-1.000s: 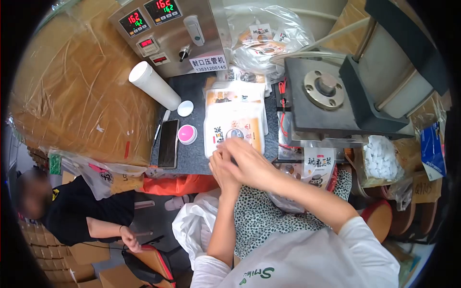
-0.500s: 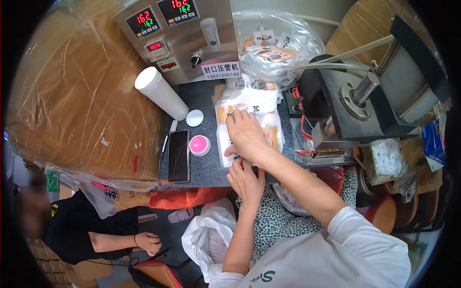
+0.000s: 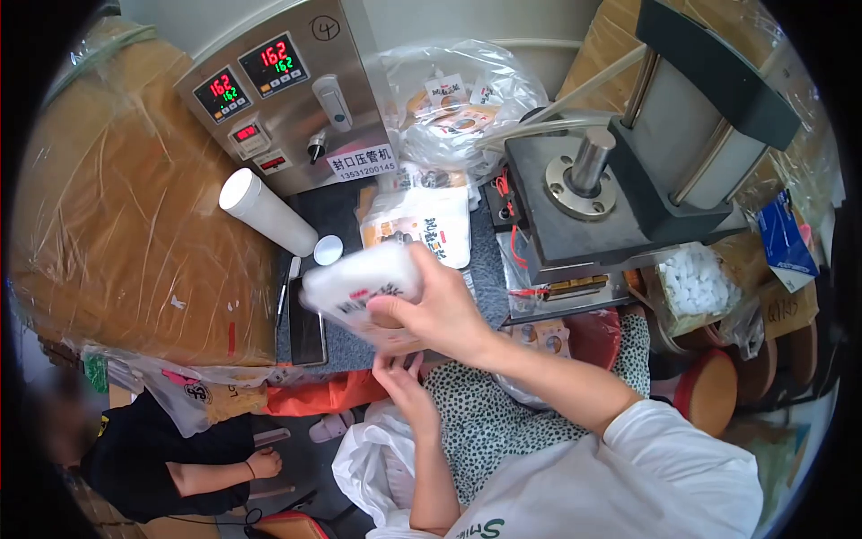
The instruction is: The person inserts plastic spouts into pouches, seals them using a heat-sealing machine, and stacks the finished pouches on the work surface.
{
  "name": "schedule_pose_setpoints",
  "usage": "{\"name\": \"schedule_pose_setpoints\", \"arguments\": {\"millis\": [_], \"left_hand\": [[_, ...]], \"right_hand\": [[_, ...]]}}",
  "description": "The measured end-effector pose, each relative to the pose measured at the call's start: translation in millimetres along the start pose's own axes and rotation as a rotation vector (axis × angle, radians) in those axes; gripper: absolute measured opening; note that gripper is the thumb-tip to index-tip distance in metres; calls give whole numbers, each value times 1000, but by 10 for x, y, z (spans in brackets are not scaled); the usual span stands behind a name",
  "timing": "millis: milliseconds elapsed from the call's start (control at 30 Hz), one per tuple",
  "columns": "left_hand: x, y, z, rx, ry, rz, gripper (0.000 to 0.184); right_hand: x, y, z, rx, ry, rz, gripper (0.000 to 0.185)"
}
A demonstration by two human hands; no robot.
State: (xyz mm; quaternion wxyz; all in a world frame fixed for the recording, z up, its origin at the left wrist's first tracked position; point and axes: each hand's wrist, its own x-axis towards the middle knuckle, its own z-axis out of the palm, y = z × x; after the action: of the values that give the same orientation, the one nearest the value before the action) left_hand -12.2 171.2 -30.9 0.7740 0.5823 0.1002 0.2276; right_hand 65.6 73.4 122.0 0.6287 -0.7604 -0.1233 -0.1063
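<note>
My right hand [image 3: 444,310] grips a bundle of white printed pouches [image 3: 364,283], held tilted above the front of the table and blurred by motion. Its thumb lies across the printed face. Just below, my left hand [image 3: 409,391] has its fingers stretched up at the bundle's lower edge; whether they touch it is unclear. Behind the bundle, more white printed pouches [image 3: 440,225] lie stacked on the dark mat. Left of them are a white round lid [image 3: 329,250] and a phone [image 3: 308,334], partly covered by the bundle.
A steel control box [image 3: 296,108] with lit displays stands at the back. A press [image 3: 588,175] with a metal shaft is on the right. A white cylinder [image 3: 269,213] leans by a wrapped carton [image 3: 144,225]. Another person's hand [image 3: 265,463] is at lower left.
My right hand has lifted the pouches off the table and swung them left, covering the spot of the pink-topped jar. My left hand has moved left and down. The view has shifted.
</note>
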Motion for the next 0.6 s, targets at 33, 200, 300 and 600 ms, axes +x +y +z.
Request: {"name": "schedule_pose_setpoints", "arguments": {"millis": [33,200,300,600], "left_hand": [[71,243,74,-246,-22,-141,53],[805,689,277,71,-306,30,51],[1209,408,295,304,-350,-69,55],[1331,-13,313,1374,-230,308,75]], "right_hand": [[-20,62,91,317,105,14,40],[-137,393,192,853,435,226,36],[-215,1062,198,701,262,534,32],[-854,1133,-315,502,-198,628,29]]}}
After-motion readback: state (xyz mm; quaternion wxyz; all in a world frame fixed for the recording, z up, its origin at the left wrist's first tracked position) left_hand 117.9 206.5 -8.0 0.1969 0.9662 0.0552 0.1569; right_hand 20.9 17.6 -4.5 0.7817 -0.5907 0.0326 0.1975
